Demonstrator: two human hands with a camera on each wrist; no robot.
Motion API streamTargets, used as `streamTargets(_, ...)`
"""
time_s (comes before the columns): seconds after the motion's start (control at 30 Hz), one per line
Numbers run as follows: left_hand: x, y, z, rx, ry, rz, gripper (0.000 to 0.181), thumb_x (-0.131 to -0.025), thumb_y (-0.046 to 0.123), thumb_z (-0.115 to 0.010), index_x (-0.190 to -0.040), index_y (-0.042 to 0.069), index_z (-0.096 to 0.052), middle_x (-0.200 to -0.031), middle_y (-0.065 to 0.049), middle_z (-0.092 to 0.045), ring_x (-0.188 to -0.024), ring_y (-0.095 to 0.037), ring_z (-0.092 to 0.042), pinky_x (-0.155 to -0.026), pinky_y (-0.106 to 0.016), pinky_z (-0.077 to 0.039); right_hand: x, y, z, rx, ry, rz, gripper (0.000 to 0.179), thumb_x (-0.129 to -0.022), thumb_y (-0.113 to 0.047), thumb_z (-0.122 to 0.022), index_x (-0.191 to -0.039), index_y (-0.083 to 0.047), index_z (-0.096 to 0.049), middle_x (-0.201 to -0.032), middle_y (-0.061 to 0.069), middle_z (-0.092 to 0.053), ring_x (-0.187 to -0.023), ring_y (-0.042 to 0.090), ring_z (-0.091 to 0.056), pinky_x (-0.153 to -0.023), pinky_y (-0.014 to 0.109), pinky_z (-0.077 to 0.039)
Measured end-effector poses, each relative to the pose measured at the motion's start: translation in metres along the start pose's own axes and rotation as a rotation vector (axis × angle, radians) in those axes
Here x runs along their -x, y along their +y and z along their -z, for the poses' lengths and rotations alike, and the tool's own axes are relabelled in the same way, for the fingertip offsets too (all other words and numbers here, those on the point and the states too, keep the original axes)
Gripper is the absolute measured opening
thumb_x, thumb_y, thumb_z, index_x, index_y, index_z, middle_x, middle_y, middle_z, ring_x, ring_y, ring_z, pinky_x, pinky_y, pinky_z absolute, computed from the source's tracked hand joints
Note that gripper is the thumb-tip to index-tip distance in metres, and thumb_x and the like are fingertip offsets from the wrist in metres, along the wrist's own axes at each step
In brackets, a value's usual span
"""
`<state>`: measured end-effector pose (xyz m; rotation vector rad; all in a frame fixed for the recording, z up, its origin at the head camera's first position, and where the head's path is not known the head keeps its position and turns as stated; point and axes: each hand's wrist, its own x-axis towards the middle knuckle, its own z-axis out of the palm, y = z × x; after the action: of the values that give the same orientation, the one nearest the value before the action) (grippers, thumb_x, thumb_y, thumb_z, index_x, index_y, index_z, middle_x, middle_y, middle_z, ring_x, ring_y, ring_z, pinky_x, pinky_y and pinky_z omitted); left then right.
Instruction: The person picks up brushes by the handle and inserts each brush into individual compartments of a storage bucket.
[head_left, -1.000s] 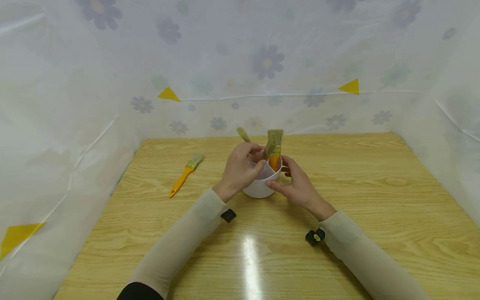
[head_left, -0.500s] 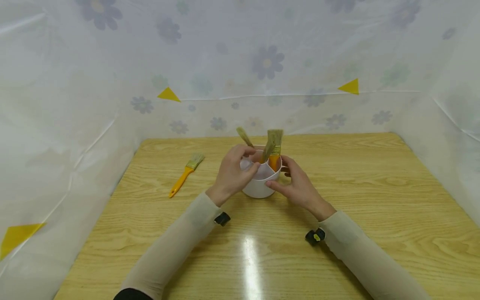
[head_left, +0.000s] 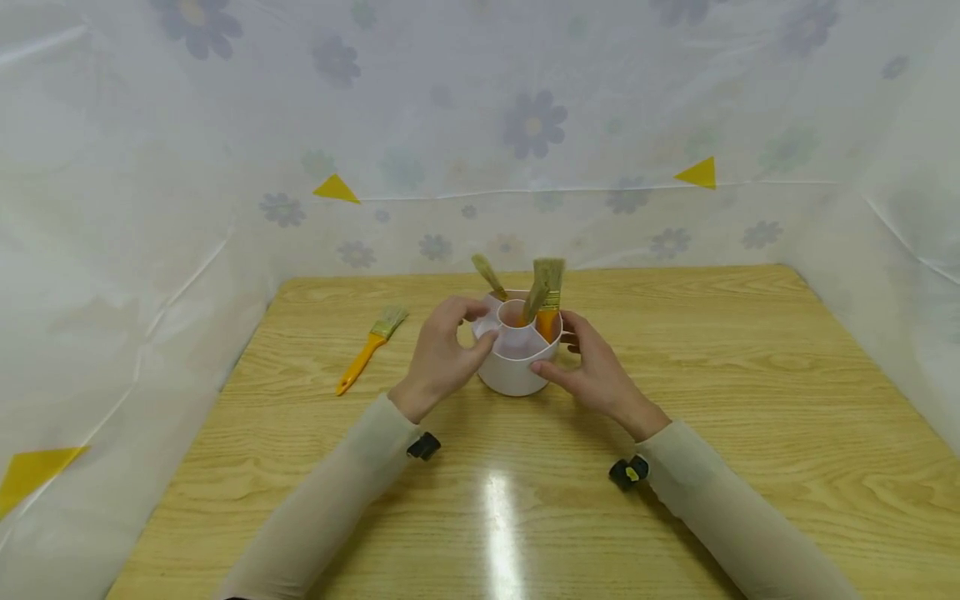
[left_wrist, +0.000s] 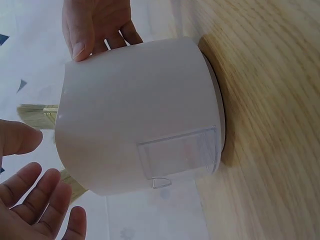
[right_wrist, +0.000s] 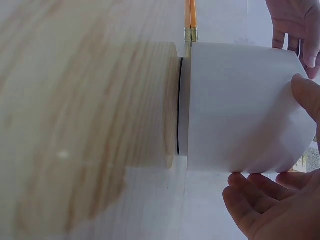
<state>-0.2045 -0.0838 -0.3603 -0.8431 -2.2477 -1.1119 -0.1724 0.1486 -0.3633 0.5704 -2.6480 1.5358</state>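
A round white brush holder (head_left: pixel 513 379) with compartments stands on the table. My right hand (head_left: pixel 592 367) grips its right side, thumb at the front and fingers behind, also plain in the right wrist view. Out of it stick a flat paintbrush (head_left: pixel 550 287) at right, a second paintbrush (head_left: pixel 536 302) leaning at the middle compartment, and a third paintbrush (head_left: pixel 487 273) at back left. My left hand (head_left: pixel 446 354) hovers by the left rim, thumb and fingers apart, holding nothing; in the left wrist view its fingers (left_wrist: pixel 47 200) are loosely bent, clear of the holder (left_wrist: pixel 120 120).
Another paintbrush (head_left: pixel 372 346) with an orange handle lies on the wooden table (head_left: pixel 750 400), left of the holder. A flower-patterned sheet (head_left: pixel 450 125) rises behind the table, with white sheeting at both sides. A clear plastic pocket (left_wrist: pixel 180 157) is on the holder's outside.
My left hand has drawn back leftward from above the holder's middle, away from the leaning paintbrush, uncovering the centre compartment. The right hand keeps its grip on the holder.
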Motion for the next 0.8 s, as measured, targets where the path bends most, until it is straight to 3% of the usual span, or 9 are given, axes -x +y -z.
streamTargets(0.23,0.008,-0.004,0.008,-0.016,-0.004,0.022,0.026,-0.082,0.007,-0.071,-0.104,-0.002,-0.063,-0.102,-0.011,-0.063,-0.091,-0.023,-0.056,-0.082,-0.042,-0.048,-0.008,0.032,-0.006,-0.012,0.008,-0.003,0.083,-0.083,-0.031,-0.076,-0.147,-0.007,-0.030,-0.142,0.013,-0.041,-0.127,0.035,-0.041,-0.102,0.054,-0.036)
streamTargets(0.4,0.012,-0.007,0.012,-0.037,0.002,0.036,0.024,-0.081,0.007,-0.071,-0.103,0.000,-0.064,-0.101,-0.010,-0.063,-0.089,-0.023,-0.057,-0.081,-0.038,-0.048,-0.009,0.041,-0.007,0.003,0.004,-0.003,0.085,-0.081,-0.041,-0.075,-0.148,-0.013,-0.029,-0.142,0.007,-0.041,-0.127,0.028,-0.042,-0.102,0.050,-0.037)
streamTargets(0.53,0.015,-0.009,0.016,-0.046,-0.003,0.046,0.024,-0.081,0.008,-0.072,-0.102,0.000,-0.064,-0.100,-0.010,-0.063,-0.088,-0.025,-0.057,-0.081,-0.038,-0.047,-0.009,0.037,-0.006,-0.006,0.002,-0.012,0.084,-0.082,-0.039,-0.075,-0.148,-0.014,-0.029,-0.143,0.007,-0.040,-0.127,0.027,-0.042,-0.102,0.051,-0.037)
streamTargets(0.8,0.020,-0.015,0.022,-0.076,-0.023,0.070,0.025,-0.082,0.009,-0.072,-0.104,0.001,-0.064,-0.099,-0.010,-0.063,-0.089,-0.025,-0.058,-0.082,-0.037,-0.048,-0.002,0.011,-0.001,-0.026,-0.015,-0.019,0.081,-0.084,-0.025,-0.074,-0.146,-0.001,-0.028,-0.142,0.018,-0.039,-0.127,0.036,-0.041,-0.101,0.055,-0.036)
